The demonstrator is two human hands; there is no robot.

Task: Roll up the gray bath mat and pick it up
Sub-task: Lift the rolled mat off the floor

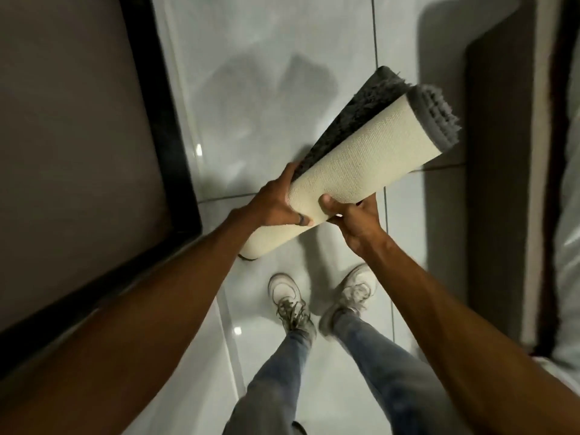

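Up above the pale tiled floor, clear of the ground, goes the gray bath mat, rolled into a fat tube with its cream backing facing out and the dark pile showing at the far right end. Left hand is wrapped over the near left part of the roll, fingers curled round the backing, a dark ring on one finger. Right hand grips from beneath and the near side, thumb pressed flat on the cream surface. Both are clamped on the mat, close together, towards the near end of the roll.

That leaves the long far end sticking out unsupported, up and to the right, and look at that loose outer flap: the dark pile edge is peeling away from the roll along the far side. So the rolling looks done and the lift is made; this reads as the very end of the job. What it calls for next, I'd say, is a firmer hold: slide one hand farther along towards the middle and pinch that flap shut, or the roll may spring open. White shoes planted below, a dark-framed panel at left.
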